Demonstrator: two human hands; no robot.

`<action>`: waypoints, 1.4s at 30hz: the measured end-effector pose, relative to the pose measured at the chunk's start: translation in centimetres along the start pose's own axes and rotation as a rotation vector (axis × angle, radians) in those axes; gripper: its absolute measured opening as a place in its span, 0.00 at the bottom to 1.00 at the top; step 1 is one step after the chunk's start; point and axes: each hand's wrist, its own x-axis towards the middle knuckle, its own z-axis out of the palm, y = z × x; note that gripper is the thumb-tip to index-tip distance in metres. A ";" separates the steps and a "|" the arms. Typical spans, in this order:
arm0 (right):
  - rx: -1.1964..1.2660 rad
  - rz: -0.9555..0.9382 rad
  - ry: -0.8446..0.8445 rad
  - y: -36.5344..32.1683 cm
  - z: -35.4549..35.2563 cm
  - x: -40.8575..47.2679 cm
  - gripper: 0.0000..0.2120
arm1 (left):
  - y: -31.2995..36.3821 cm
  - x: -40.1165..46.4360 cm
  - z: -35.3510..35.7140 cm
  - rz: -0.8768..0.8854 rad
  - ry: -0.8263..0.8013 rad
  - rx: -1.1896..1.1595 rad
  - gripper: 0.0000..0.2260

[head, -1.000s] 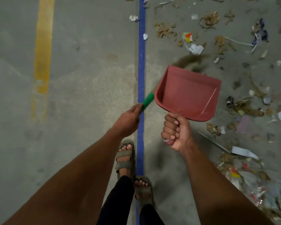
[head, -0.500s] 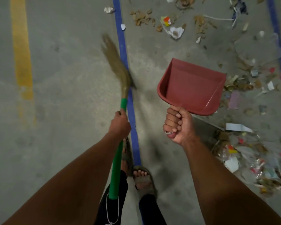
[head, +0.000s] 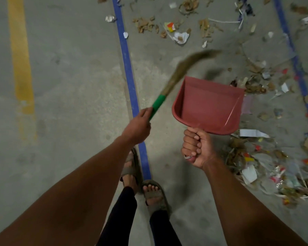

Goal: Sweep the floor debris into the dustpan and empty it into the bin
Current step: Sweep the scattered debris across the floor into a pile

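My right hand (head: 196, 150) grips the handle of a red dustpan (head: 207, 105), held in the air with its empty pan facing up. My left hand (head: 138, 126) grips the green handle of a grass broom (head: 176, 75). The broom's blurred bristles reach up and right, past the dustpan's left side. Debris (head: 252, 86) of paper scraps, dry leaves and wrappers lies scattered on the concrete floor to the right and ahead. A denser pile of debris (head: 274, 169) sits at the lower right. No bin is in view.
A blue floor line (head: 127, 68) runs from the top down to my sandalled feet (head: 153, 194). A second blue line (head: 295, 64) crosses the littered area at the right. A yellow line (head: 20, 55) marks the bare concrete at the left.
The broom swung from pointing up and left of the blue line to pointing up and right beside the dustpan. The dustpan stayed in my right hand.
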 end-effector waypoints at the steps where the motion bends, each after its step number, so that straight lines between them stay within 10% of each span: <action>1: 0.000 0.001 0.001 0.0 0.3 0.1 0.17 | -0.8 -0.1 -0.8 -0.062 0.083 -0.021 0.30; 7: -0.031 0.012 0.079 -0.2 2.7 3.1 0.19 | -6.1 0.0 -4.9 -0.655 0.474 -0.191 0.26; 13: -0.074 0.066 0.045 -0.9 4.3 8.3 0.19 | -11.7 3.3 -7.7 -1.102 0.317 -0.338 0.19; 17: -0.086 0.110 0.035 -1.2 5.1 11.9 0.19 | -10.4 6.1 -7.4 -0.860 0.183 -0.149 0.20; 24: -0.087 0.143 0.054 -2.1 6.7 16.0 0.19 | -9.0 12.8 -8.8 0.065 -0.220 0.197 0.41; 29: -0.095 0.144 0.076 -3.1 8.6 18.7 0.19 | -11.4 13.7 -10.0 0.213 -0.225 0.280 0.44; 42: -0.163 0.191 0.092 -3.8 14.6 27.0 0.20 | -23.3 7.1 -16.0 -0.886 0.508 -0.270 0.30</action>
